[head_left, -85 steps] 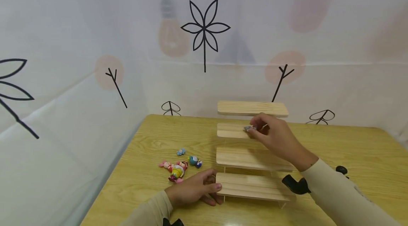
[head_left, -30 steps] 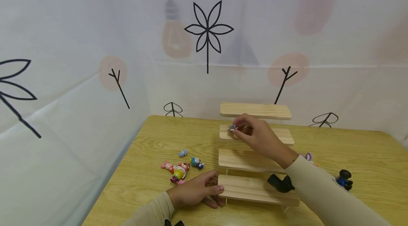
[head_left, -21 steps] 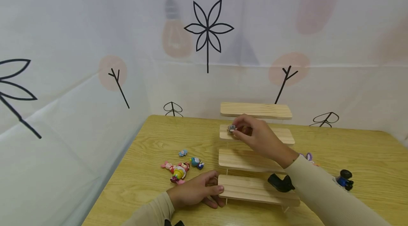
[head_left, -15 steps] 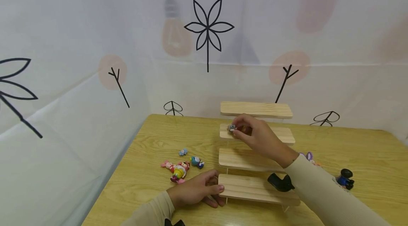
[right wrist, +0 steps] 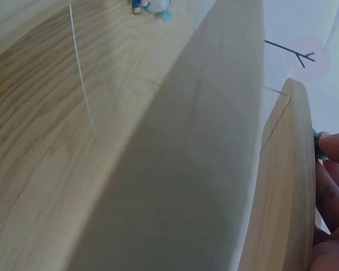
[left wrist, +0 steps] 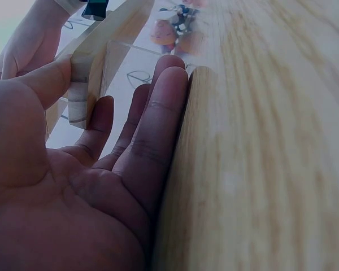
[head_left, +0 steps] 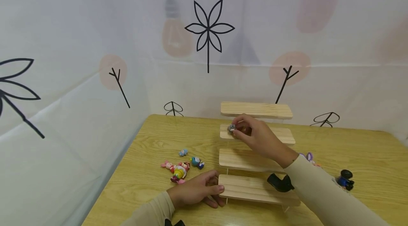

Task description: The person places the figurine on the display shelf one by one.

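Note:
A four-tier wooden display stand [head_left: 255,187] stands on the table, its boards on thin clear supports. My left hand [head_left: 194,190] grips the left end of the lowest board. In the left wrist view its thumb [left wrist: 53,84] presses the board's end, and the other fingers reach underneath, near the tabletop. Between thumb and fingertips, my right hand [head_left: 259,137] pinches a small grey figurine [head_left: 231,128] at the left part of the second board from the top. In the right wrist view only a dark bit of the figurine [right wrist: 317,144] shows beside the board.
Left of the stand lie several toy figurines: a small light-blue one [head_left: 183,152], a blue-green one [head_left: 197,162], and a yellow-and-red one [head_left: 179,171] against a pink one. To the right are a purple-eared figurine [head_left: 308,156] and a black-and-blue one [head_left: 345,179], partly behind the right sleeve.
My right hand has moved left along the second board with the figurine, which now looks more upright; lately it barely moves. The left hand keeps its grip on the lowest board.

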The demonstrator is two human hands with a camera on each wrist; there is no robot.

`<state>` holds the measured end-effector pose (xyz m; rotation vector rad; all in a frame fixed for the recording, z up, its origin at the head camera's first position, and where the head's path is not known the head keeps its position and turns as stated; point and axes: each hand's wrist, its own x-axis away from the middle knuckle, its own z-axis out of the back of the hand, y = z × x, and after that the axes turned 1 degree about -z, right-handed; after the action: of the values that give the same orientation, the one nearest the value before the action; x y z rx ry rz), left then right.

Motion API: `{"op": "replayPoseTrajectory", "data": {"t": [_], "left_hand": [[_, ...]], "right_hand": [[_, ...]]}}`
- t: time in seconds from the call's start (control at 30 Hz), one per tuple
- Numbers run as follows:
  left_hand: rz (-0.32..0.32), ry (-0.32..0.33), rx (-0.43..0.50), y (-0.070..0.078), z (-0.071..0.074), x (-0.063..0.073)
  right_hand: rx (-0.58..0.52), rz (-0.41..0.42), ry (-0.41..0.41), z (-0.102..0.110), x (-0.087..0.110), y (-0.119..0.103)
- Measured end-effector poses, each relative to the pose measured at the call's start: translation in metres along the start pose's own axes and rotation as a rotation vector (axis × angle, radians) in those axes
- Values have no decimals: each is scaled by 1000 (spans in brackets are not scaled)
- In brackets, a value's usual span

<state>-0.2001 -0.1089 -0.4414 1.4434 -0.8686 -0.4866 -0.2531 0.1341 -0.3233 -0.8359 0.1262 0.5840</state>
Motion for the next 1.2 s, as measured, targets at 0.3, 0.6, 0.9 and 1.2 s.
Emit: {"op": "replayPoseTrajectory", "data": {"t": [0.3,0.6,0.9,1.2], "left_hand": [[5,6,0,-2,0,0],[-1,3,-6,0,0,1],[6,2,-2,-2,0,0],[12,22,-11,1,1,1]], "right_hand": [[5,0,3,-1,2,1],[10,26,12,-1,2,2],[43,34,55,4,8,1],[146,121,277,19,37,0]]}}
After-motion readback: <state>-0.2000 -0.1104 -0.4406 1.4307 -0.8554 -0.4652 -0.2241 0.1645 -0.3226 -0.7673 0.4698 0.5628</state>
